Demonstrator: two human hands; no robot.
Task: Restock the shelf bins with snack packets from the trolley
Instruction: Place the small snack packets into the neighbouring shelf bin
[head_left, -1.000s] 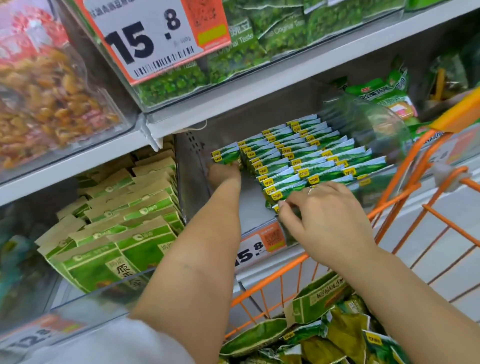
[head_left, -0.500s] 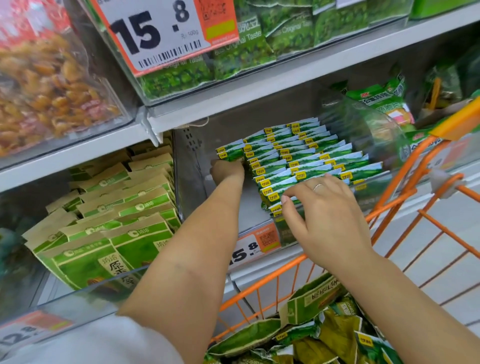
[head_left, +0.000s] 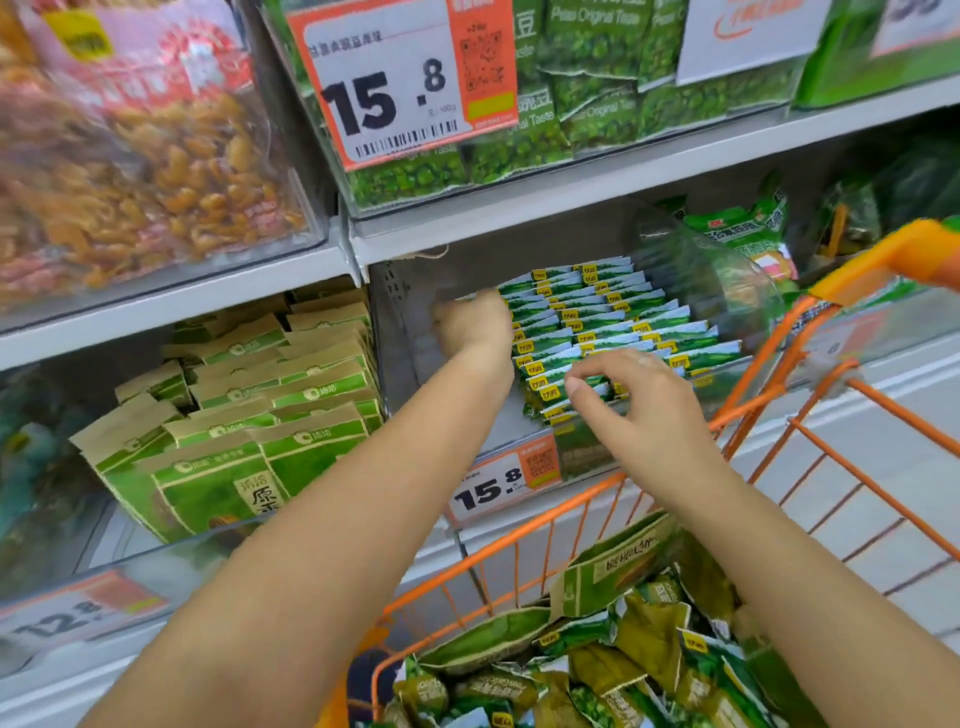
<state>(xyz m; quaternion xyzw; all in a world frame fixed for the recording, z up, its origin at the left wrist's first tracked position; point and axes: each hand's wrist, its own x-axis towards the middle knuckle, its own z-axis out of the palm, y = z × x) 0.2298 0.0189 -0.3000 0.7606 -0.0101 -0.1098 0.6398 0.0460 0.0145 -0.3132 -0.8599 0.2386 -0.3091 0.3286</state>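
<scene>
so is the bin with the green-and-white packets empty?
No, the clear shelf bin holds rows of green-and-white snack packets, standing on edge, from back to front.

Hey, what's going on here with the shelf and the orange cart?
A person is restocking a clear shelf bin with green snack packets from an orange trolley. The left hand reaches deep into the bin at the left end of the packet rows; what its fingers hold is hidden. The right hand hovers at the front rows with fingers loosely curled, seemingly tidying them. More loose green packets wait in the trolley below.
</scene>
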